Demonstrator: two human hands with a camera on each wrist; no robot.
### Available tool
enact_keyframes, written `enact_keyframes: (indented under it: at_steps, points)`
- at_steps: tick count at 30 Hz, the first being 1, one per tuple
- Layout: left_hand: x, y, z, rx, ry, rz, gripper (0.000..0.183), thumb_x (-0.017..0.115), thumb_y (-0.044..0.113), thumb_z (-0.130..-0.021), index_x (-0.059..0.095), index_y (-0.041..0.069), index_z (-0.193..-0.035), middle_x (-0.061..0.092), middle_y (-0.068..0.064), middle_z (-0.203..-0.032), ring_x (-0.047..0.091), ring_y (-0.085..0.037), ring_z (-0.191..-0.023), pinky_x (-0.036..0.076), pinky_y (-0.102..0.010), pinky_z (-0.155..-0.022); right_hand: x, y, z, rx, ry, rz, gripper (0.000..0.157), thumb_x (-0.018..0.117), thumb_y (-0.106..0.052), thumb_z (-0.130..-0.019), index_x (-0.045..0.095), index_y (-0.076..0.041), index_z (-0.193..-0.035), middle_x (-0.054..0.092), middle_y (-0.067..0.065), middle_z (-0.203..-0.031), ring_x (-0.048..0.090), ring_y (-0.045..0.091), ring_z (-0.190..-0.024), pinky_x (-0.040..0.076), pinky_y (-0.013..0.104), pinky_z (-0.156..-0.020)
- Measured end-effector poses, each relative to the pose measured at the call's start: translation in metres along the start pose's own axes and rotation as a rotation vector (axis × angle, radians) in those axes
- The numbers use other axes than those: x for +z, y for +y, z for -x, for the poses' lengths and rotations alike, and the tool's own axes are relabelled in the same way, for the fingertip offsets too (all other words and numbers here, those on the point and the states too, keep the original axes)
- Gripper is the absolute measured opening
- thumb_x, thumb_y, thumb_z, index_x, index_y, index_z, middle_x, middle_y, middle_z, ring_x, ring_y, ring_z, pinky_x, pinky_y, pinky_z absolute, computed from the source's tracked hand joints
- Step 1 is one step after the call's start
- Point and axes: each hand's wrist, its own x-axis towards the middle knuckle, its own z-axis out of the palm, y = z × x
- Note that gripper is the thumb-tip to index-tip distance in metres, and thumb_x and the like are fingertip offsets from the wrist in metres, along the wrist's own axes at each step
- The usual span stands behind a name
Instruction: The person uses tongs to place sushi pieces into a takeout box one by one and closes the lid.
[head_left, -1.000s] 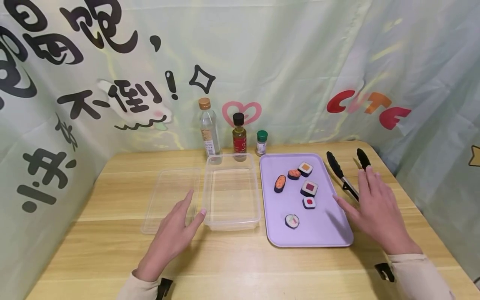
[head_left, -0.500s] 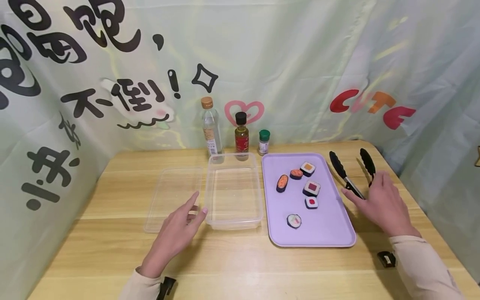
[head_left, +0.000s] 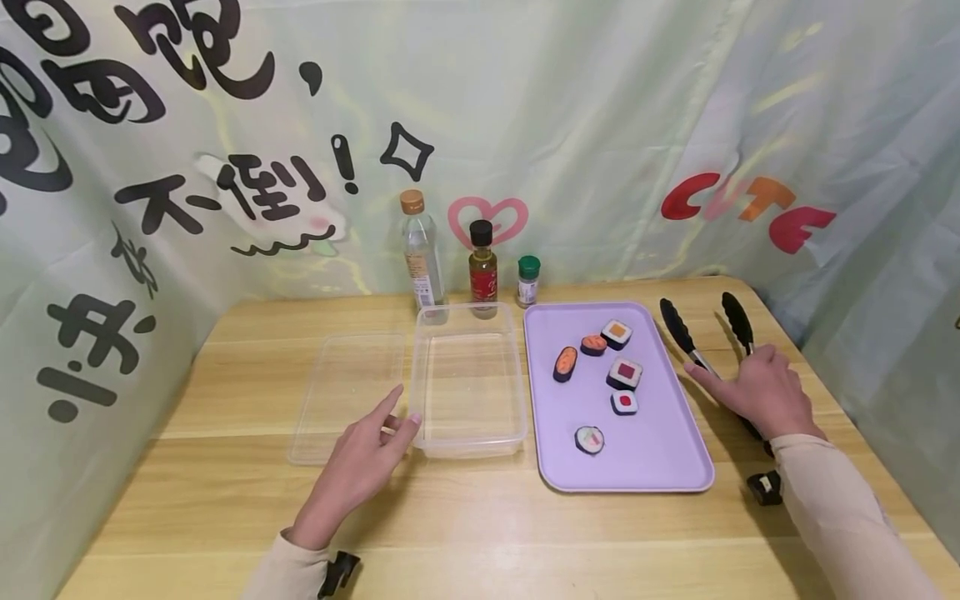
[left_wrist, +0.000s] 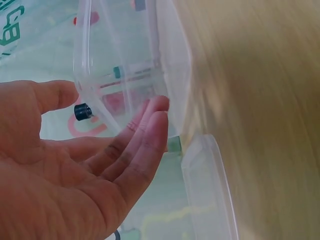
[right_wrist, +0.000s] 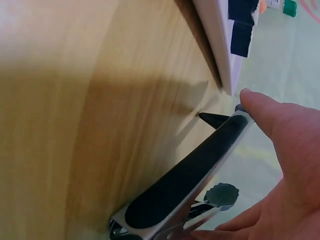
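Head view: right hand holds splayed black-and-silver metal tongs; left hand relaxed near clear rectangular plastic box. Uneven finger pressure could twist the tongs loose.

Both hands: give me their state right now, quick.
Left hand: open, fingers relaxed, holding nothing, beside the clear container.
Right hand: closed on the tongs, thumb at one arm, fingers by the other.
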Motion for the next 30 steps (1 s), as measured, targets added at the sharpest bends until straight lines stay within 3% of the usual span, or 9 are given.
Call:
enact_keyframes:
  at_steps: [4,11,14,22,30]
  points:
    - [0.001,-0.001,-0.001,0.010,-0.004,0.016,0.067,0.053,0.045,-0.104,0.036,0.008,-0.158,0.069,-0.004,-0.107,0.067,-0.017,-0.094,0.054,-0.031,-0.068,0.001,-0.001,-0.007,0.015,-0.005,-0.008,0.115,0.061,-0.075,-0.084,0.032,0.032,-0.114,0.040,0.036,-0.093,0.048,0.044,-0.076,0.045,0.045,-0.055]
    - [0.003,-0.002,-0.003,0.004,-0.033,0.069,0.067,0.054,0.042,-0.104,0.036,0.006,-0.157,0.067,-0.003,-0.083,0.060,-0.017,-0.068,0.047,-0.032,-0.058,0.006,-0.004,-0.015,-0.002,0.013,-0.017,0.107,0.063,-0.070,-0.086,0.037,0.031,-0.109,0.039,0.037,-0.093,0.047,0.042,-0.073,0.046,0.043,-0.055]
    - [0.005,-0.002,-0.005,0.006,-0.040,0.086,0.062,0.055,0.036,-0.104,0.038,0.005,-0.156,0.067,-0.002,-0.074,0.061,-0.016,-0.064,0.045,-0.030,-0.058,0.007,-0.004,-0.017,-0.017,0.022,-0.022,0.105,0.062,-0.068,-0.087,0.039,0.033,-0.107,0.039,0.039,-0.096,0.047,0.044,-0.075,0.046,0.047,-0.058]
    - [0.009,0.001,-0.006,0.011,-0.068,0.134,0.057,0.053,0.020,-0.103,0.039,-0.004,-0.152,0.061,0.000,-0.059,0.039,-0.010,-0.045,0.030,-0.024,-0.045,0.008,-0.001,-0.018,-0.010,0.013,-0.060,0.111,0.061,-0.065,-0.090,0.031,0.037,-0.122,0.037,0.045,-0.105,0.045,0.052,-0.087,0.044,0.063,-0.074]
    - [0.010,0.003,-0.006,-0.017,-0.082,0.178,0.059,0.049,0.015,-0.100,0.036,-0.006,-0.153,0.058,-0.001,-0.053,0.034,-0.010,-0.043,0.024,-0.021,-0.042,0.006,0.002,-0.012,-0.011,0.024,-0.116,0.111,0.064,-0.064,-0.089,0.030,0.034,-0.129,0.037,0.046,-0.114,0.045,0.055,-0.095,0.043,0.067,-0.080]
